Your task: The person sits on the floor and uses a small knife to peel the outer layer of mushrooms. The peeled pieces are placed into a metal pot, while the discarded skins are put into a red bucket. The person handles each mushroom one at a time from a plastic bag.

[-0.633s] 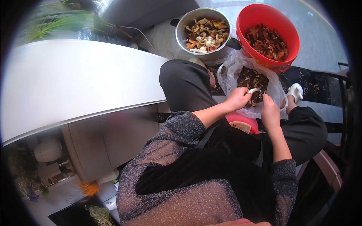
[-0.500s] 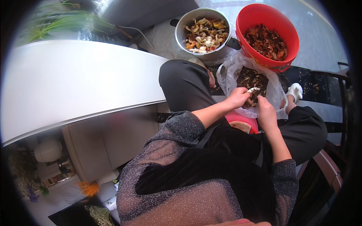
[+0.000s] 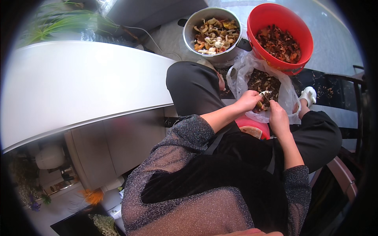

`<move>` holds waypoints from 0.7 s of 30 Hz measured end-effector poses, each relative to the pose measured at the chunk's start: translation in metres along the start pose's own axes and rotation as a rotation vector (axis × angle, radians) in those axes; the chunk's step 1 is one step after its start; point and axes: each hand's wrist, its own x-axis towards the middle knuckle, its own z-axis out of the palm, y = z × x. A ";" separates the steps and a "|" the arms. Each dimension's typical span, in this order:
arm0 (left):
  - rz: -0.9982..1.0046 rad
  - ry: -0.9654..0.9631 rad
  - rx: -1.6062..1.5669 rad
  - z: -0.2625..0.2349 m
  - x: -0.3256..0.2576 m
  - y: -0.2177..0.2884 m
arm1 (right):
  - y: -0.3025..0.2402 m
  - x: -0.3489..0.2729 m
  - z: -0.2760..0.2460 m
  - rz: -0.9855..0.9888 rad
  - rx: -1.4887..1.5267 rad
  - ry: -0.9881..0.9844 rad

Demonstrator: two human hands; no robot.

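My left hand [image 3: 248,100] is closed around a mushroom [image 3: 265,93], whose pale end sticks out past the fingertips. Close by on the right, my right hand [image 3: 278,117] is curled with its fingertips near the mushroom; what it grips, if anything, is too small to make out. Both hands are over the near part of an open clear plastic bag [image 3: 290,87] between my legs. Dark brown scraps and pale bits [image 3: 262,80] lie inside the bag.
Beyond the bag stand a metal pot [image 3: 226,59] with black handles, holding mushrooms, and a red bucket [image 3: 304,31] of reddish-brown scraps. A pink-red container [image 3: 264,129] sits under the bag's near edge. At left is a white tabletop [image 3: 86,82]; at right, a dark chair [image 3: 359,106].
Both hands stay nearly in place. The mushroom in my left hand has turned slightly, and a brownish-orange piece shows more below the fingers.
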 end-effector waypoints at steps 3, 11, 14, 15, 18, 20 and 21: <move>-0.002 0.028 0.068 0.000 0.000 -0.001 | 0.006 0.002 0.000 0.083 0.110 -0.025; -0.026 0.023 0.020 0.002 -0.005 0.004 | 0.007 0.001 -0.002 0.036 -0.077 0.064; -0.085 -0.040 -0.163 0.001 -0.007 0.007 | -0.002 -0.003 0.005 -0.033 -0.134 0.035; -0.093 -0.058 -0.183 0.001 -0.008 0.008 | -0.005 -0.003 0.007 -0.060 -0.147 0.013; -0.125 -0.083 -0.249 -0.001 -0.009 0.008 | -0.006 -0.003 0.008 -0.065 -0.160 -0.014; -0.148 -0.089 -0.302 -0.002 -0.009 0.008 | -0.005 -0.001 0.008 -0.058 -0.205 -0.021; -0.158 -0.092 -0.332 -0.002 -0.009 0.008 | -0.004 0.000 0.008 -0.047 -0.240 -0.019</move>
